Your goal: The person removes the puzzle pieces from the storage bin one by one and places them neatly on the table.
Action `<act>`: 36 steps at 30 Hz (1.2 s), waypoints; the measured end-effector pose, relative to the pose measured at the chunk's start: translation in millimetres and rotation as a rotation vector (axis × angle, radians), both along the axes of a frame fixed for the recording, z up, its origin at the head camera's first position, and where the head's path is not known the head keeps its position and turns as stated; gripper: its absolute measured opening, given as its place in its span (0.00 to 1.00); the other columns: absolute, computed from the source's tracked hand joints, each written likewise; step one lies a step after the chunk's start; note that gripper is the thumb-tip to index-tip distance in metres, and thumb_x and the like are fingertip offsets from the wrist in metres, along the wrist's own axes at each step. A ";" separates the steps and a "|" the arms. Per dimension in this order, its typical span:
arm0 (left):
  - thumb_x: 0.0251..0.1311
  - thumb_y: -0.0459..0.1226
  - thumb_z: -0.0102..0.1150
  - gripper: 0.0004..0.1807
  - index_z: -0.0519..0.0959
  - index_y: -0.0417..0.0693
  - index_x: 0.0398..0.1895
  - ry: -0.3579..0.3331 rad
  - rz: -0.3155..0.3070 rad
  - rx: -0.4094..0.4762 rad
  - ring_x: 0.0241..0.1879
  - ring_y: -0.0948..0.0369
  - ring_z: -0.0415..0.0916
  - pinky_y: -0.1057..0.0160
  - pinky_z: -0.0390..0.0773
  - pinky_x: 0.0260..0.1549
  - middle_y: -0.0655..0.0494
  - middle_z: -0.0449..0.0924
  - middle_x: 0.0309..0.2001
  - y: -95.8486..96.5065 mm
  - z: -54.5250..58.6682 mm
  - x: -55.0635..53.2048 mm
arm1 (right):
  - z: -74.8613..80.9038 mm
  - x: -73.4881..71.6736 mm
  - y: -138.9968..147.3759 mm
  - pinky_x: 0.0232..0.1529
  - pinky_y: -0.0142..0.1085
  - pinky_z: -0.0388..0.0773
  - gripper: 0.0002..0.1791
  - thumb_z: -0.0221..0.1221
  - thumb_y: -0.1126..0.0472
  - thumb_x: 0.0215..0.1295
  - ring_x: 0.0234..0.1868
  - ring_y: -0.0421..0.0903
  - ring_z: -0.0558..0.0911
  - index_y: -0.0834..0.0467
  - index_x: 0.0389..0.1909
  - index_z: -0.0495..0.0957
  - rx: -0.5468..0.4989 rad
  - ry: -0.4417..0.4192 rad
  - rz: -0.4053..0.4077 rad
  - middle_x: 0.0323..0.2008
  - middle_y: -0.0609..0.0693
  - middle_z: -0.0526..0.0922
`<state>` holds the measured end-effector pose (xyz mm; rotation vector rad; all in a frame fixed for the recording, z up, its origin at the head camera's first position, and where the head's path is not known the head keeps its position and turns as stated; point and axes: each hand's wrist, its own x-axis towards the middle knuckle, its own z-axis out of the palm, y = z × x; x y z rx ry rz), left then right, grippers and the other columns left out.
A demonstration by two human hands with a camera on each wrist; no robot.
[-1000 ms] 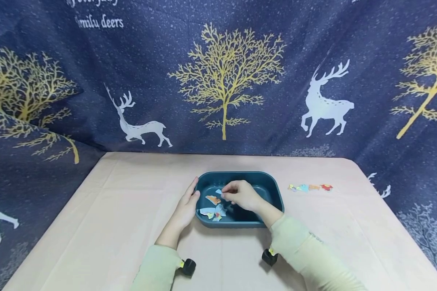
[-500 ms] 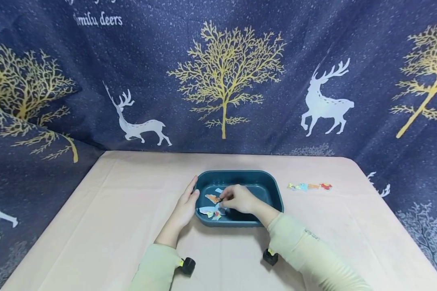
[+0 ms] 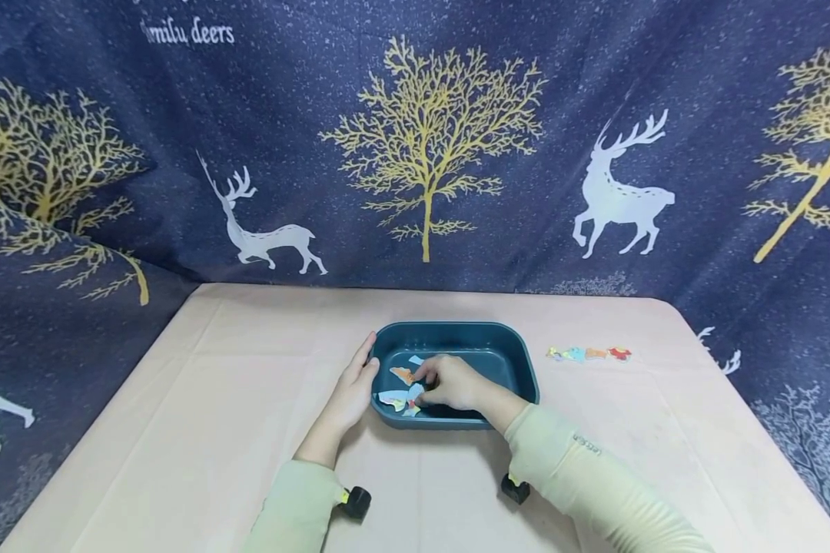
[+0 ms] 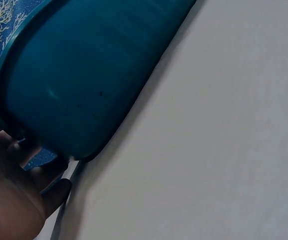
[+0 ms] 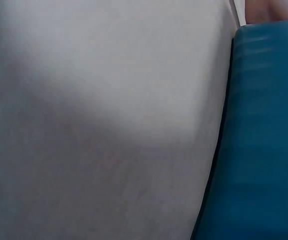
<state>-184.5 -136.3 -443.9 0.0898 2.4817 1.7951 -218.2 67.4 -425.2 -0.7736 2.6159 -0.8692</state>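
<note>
A dark teal, rounded rectangular tray [image 3: 456,425] stands on the table. My left hand [image 3: 349,392] grips its left end, thumb at the rim; in the left wrist view that left hand [image 4: 21,185] has bent fingers against the outer wall. My right hand [image 3: 453,382] reaches inside, index finger and thumb bent and apart over small flat pieces with irregular edges. Near those fingertips lie an orange piece [image 3: 402,374] and a light blue piece [image 3: 392,397]. Another small blue piece [image 3: 416,359] lies farther back. Whether the right fingertips pinch a piece is not visible.
Right of the tray, several colourful pieces lie in a row on the pale tablecloth [image 3: 200,422], among them a red piece [image 3: 619,353] and an orange one [image 3: 595,354]. A dark blue curtain [image 3: 512,230] with deer and trees hangs behind the table.
The right hand has moved down and slightly toward the near side of the tray, from the small blue piece to the orange and light blue pieces. The left hand keeps its place.
</note>
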 end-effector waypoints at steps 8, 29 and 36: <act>0.74 0.42 0.32 0.28 0.47 0.55 0.75 0.007 -0.009 -0.014 0.75 0.52 0.39 0.46 0.43 0.72 0.56 0.44 0.76 4.1 0.5 -1.7 | 1.2 4.0 4.8 0.46 0.40 0.76 0.15 0.68 0.55 0.54 0.42 0.44 0.76 0.54 0.41 0.82 0.037 0.051 0.006 0.39 0.49 0.78; 0.74 0.41 0.33 0.28 0.47 0.54 0.75 0.011 0.009 0.000 0.75 0.51 0.41 0.47 0.45 0.72 0.53 0.45 0.76 -1.5 0.1 4.1 | 9.5 -2.2 6.9 0.23 0.36 0.79 0.05 0.61 0.59 0.62 0.25 0.43 0.77 0.57 0.33 0.78 -0.305 -0.190 0.018 0.29 0.48 0.82; 0.74 0.41 0.33 0.28 0.47 0.54 0.75 0.020 0.000 -0.001 0.75 0.52 0.41 0.48 0.45 0.73 0.55 0.45 0.76 0.4 -2.1 0.5 | 17.4 -1.8 18.4 0.28 0.42 0.82 0.06 0.60 0.60 0.63 0.32 0.48 0.84 0.60 0.36 0.78 -0.400 -0.199 -0.059 0.29 0.55 0.84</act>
